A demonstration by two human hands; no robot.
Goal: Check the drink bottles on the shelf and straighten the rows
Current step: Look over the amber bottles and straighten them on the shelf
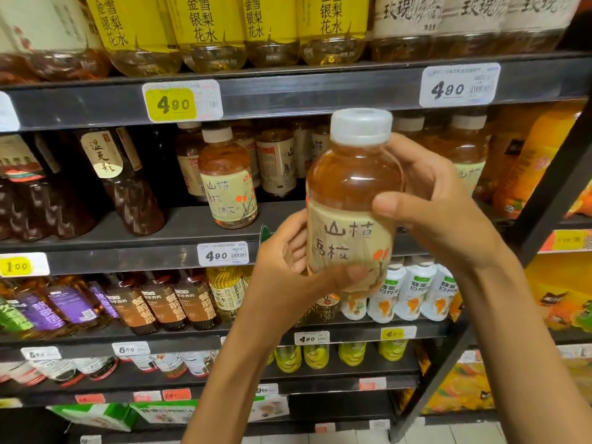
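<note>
Bottle [350, 200]: 1, gripped by 2 hands [288, 264] [439, 203].

Both hands are holding an amber drink bottle [350, 200] upright before the shelf [288, 91]. The left hand [288, 261] is gripping its label; the right hand [439, 203] is wrapping its shoulder.

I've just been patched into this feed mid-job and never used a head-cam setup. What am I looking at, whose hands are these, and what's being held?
There is no machine here: one wide camera sits on a person's head, looking forward and down at store shelves. The two bare hands are theirs. The left hand grips the lower part of an amber drink bottle with a white cap, its label facing the camera; the right hand wraps around the upper body, its fingers curled over the front. The bottle is lifted clear of the middle shelf, where a matching bottle stands. Yellow bottles fill the shelf above.
</note>
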